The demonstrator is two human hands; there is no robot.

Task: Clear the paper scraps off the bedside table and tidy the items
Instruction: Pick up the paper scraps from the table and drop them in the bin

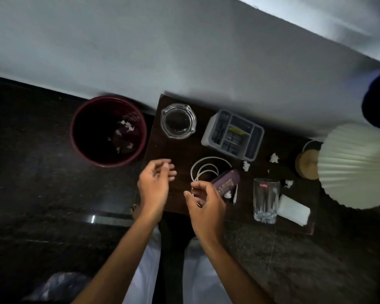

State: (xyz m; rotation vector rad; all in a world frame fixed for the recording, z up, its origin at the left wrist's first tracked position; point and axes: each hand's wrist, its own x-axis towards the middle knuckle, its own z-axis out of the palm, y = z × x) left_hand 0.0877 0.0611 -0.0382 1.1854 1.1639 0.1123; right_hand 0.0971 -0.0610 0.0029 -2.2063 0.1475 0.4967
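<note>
White paper scraps lie on the dark bedside table (pixel 180 148): one (pixel 246 165) by the organiser, one (pixel 274 158) further right, one (pixel 288 183) beside the drinking glass, one (pixel 228 195) under the maroon case. More scraps (pixel 127 126) lie inside the maroon bin (pixel 108 131) left of the table. My left hand (pixel 155 185) hovers over the table's left front edge, fingers loosely apart and empty. My right hand (pixel 203 199) is curled over the front edge; its thumb and fingers pinch the end of the white cable (pixel 208 165).
A glass ashtray (pixel 178 120) and a grey compartment organiser (pixel 233 134) stand at the back. A maroon case (pixel 226 182), a drinking glass (pixel 266 199), a white pad (pixel 293 209), a wooden-lidded jar (pixel 306 164) and a pleated lampshade (pixel 358 165) fill the right side.
</note>
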